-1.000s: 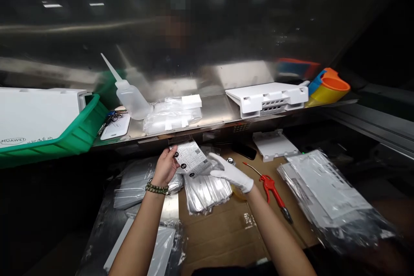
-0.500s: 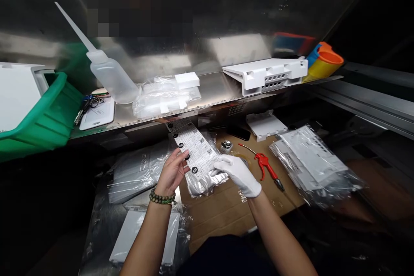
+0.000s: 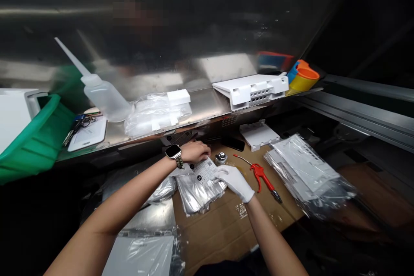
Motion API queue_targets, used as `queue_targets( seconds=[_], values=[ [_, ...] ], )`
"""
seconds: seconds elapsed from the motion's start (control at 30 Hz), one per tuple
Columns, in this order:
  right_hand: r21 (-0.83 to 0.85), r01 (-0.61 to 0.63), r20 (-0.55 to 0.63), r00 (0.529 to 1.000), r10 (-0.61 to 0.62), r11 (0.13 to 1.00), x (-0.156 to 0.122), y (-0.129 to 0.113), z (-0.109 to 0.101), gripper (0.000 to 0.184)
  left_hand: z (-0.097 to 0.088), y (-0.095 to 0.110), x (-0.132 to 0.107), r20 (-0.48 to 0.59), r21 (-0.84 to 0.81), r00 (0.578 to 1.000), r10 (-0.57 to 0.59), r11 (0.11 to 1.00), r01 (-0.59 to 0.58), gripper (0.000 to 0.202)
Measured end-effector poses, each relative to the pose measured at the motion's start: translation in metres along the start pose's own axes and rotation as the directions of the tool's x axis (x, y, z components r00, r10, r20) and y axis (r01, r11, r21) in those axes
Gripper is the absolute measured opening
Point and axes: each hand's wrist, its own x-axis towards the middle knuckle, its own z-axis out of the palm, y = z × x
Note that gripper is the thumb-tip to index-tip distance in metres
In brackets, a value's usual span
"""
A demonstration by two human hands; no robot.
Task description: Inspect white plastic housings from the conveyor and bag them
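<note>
A steel shelf (image 3: 207,103) spans the far side of the scene, backed by a reflective metal wall. On its left end sits a green bin (image 3: 30,146); beside that lie a white card with keys (image 3: 86,133), a clear squeeze bottle (image 3: 103,99) with a long nozzle, a heap of clear bags (image 3: 155,114), a white plastic moulding (image 3: 250,90) and, far right, stacked orange and yellow cups (image 3: 304,78).

Below the shelf, brown cardboard (image 3: 226,224) covers the work surface. At its right lies a large bagged stack of white panels (image 3: 304,172); at near left, another bagged white panel (image 3: 142,254). In the middle a pile of silvery bags (image 3: 197,189) rests on the cardboard, with a red air blow gun (image 3: 263,177) just to its right and a small metal knob (image 3: 221,157) just beyond.

The label sheet (image 3: 204,170), white with black dots and small codes, lies across the far edge of the silvery bags. The bare left hand (image 3: 194,152), a watch on its wrist, lies knuckles up on the sheet's far end, fingers curled and close together. The gloved right hand (image 3: 234,180) holds the sheet's near right edge, fingertips together on it.
</note>
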Motion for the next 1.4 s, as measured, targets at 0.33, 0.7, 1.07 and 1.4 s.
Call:
queue_targets(
  seconds=[0.33, 0.7, 1.07, 1.4],
  values=[
    [0.126, 0.192, -0.15, 0.973, -0.173, 0.973, 0.061, 0.016, -0.005, 0.033, -0.008, -0.019, 0.048, 0.186, -0.026, 0.982, -0.006, 1.0, 0.011, 0.012],
    [-0.115, 0.092, -0.297, 0.947, -0.122, 0.989, 0.08, -0.001, -0.004, 0.016, 0.003, -0.032, 0.057, 0.159, -0.028, 0.987, 0.022, 0.999, -0.018, 0.013],
    [-0.218, 0.038, -0.346, 0.931, -0.113, 0.975, 0.071, -0.014, 0.002, 0.016, 0.004, -0.036, 0.052, 0.165, -0.043, 0.973, 0.159, 0.987, -0.154, 0.015],
    [0.021, 0.127, -0.349, 0.93, -0.112, 0.992, 0.079, -0.012, 0.004, 0.016, -0.004, -0.034, 0.048, 0.117, -0.09, 0.966, 0.232, 0.971, -0.222, 0.018]
  ],
)
